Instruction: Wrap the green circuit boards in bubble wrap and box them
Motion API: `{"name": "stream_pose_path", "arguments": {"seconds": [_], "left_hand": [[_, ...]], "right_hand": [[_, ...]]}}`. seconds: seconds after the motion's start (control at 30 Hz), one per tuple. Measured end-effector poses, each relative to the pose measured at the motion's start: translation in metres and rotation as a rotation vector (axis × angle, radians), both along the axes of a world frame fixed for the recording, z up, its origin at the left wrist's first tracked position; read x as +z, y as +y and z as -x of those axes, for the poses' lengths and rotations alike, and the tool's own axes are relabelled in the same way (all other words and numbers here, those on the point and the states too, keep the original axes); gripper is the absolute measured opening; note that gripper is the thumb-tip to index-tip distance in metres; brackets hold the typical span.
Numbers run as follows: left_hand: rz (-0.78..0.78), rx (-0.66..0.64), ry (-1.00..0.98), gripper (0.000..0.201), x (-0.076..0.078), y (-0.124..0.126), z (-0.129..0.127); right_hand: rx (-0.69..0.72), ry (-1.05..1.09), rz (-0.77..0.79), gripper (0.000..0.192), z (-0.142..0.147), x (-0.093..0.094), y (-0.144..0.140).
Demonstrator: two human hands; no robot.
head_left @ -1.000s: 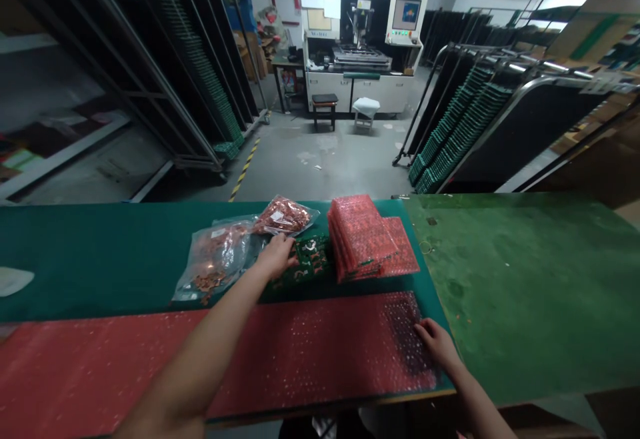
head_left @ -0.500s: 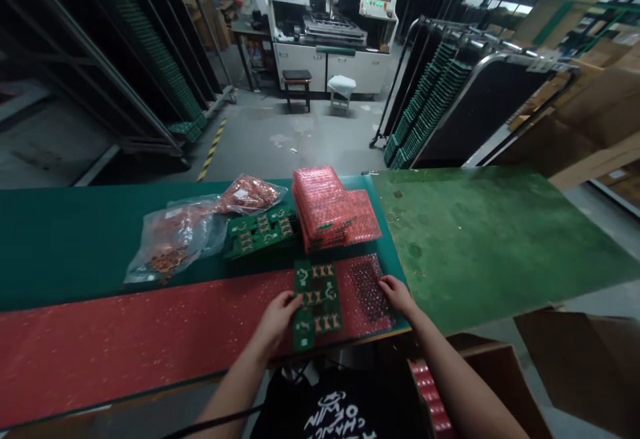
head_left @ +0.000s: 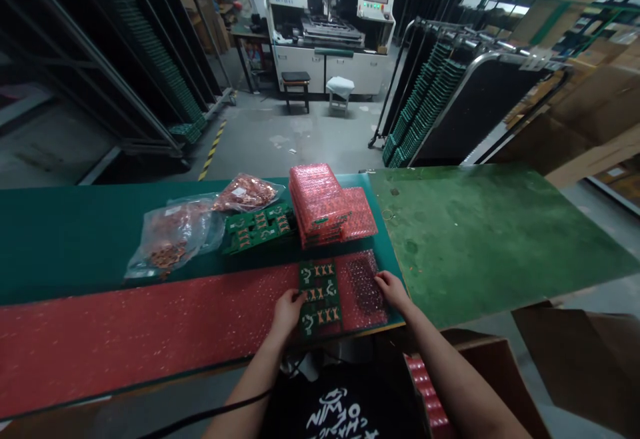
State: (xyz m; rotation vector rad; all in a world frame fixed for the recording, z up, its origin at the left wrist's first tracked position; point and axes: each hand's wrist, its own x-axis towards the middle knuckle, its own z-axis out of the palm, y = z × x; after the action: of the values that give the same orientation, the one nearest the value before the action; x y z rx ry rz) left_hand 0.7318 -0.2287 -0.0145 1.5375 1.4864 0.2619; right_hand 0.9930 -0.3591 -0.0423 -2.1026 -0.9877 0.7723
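Left hand (head_left: 289, 311) pinches the board (head_left: 321, 299) by its left edge, on the wrap (head_left: 200, 312); right hand (head_left: 393, 290) pinches the wrap's right end. Placing seems in hand; folding would call for lifting that end. Beyond: loose boards (head_left: 260, 227), bundle (head_left: 317, 192).

Black shirt (head_left: 345, 386), at the near edge of the bench (head_left: 75, 239): white capitals, "WIN" and "CHANC" legible, the rest unclear. White machine (head_left: 300, 62), beyond the bench: blue lettering, too blurred to read. Copper-filled bag (head_left: 257, 194), on the bench: white label (head_left: 239, 192), illegible.
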Motion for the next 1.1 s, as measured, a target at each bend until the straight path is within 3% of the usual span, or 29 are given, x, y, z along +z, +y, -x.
{"name": "stream_pose_path", "arguments": {"seconds": [0.47, 0.63, 0.77, 0.93, 1.1], "left_hand": [[-0.047, -0.142, 0.267, 0.017, 0.004, 0.004, -0.004], [-0.115, -0.364, 0.512, 0.032, 0.016, 0.007, -0.006], [-0.109, -0.483, 0.594, 0.040, 0.021, 0.010, -0.009], [-0.144, -0.502, 0.610, 0.040, 0.022, 0.012, -0.011], [-0.049, -0.448, 0.508, 0.032, 0.014, 0.021, -0.005]], "right_hand": [[-0.039, 0.057, -0.026, 0.030, 0.002, 0.003, 0.001], [-0.060, 0.122, -0.004, 0.034, 0.002, 0.012, -0.001], [-0.053, 0.171, -0.044, 0.035, 0.010, 0.035, 0.002], [0.049, 0.203, -0.158, 0.027, 0.056, 0.064, 0.029], [0.235, 0.097, -0.079, 0.012, 0.125, 0.056, 0.071]]}}
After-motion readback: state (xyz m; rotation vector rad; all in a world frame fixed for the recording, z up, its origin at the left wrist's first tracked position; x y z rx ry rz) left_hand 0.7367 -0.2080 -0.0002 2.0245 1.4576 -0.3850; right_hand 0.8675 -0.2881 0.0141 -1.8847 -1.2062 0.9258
